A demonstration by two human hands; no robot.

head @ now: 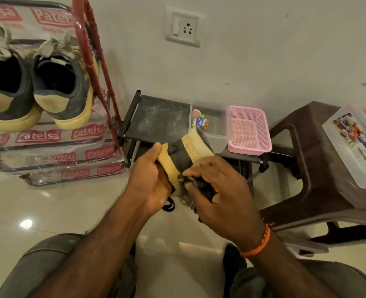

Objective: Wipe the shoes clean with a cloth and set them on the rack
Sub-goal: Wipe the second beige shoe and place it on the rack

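A dark grey shoe with a yellow sole (pixel 186 151) is held up in front of me, sole side turned toward the camera. My left hand (pixel 149 179) grips its near end. My right hand (pixel 218 190) pinches a dark cloth (pixel 201 186) against the shoe's yellow edge. Black laces (pixel 169 205) dangle below the hands. On the red-framed rack (pixel 96 52) at the left, two matching grey and yellow shoes (pixel 61 82) stand side by side, heels toward me.
A low black shelf (pixel 156 117) stands by the wall with a clear box of batteries (pixel 208 123) and a pink basket (pixel 249 130) on it. A brown plastic stool (pixel 306 160) at the right carries a lidded plastic box (pixel 354 143). Tiled floor lies below.
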